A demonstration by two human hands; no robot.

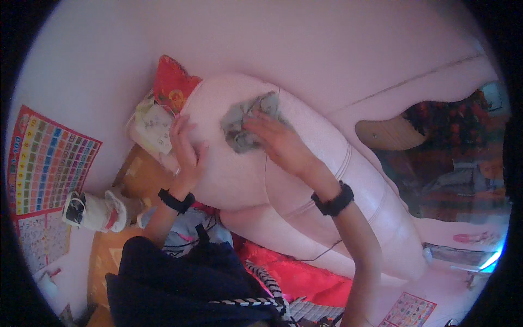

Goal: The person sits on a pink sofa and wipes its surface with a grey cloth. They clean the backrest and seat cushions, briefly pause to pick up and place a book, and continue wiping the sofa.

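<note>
A pink upholstered headboard (pixel 229 184) with a smooth, leather-like cover and stitched seams spans the middle of the view. On its upper face lies a crumpled grey-green cloth (pixel 241 135). My right hand (pixel 273 135) presses flat over this cloth, fingers spread across the folds. At the headboard's left end, my left hand (pixel 186 151) rests against the rounded edge with its fingers apart and nothing in it. Black bands circle both wrists.
Behind the left end are a red fabric item (pixel 173 83) and a pale bag (pixel 151 126). Orange-brown wooden furniture (pixel 139 175) carries a white object (pixel 98 210). A number chart (pixel 53 163) hangs on the left wall. Red bedding (pixel 302 278) lies below; a wavy-edged reflective panel (pixel 441 163) is right.
</note>
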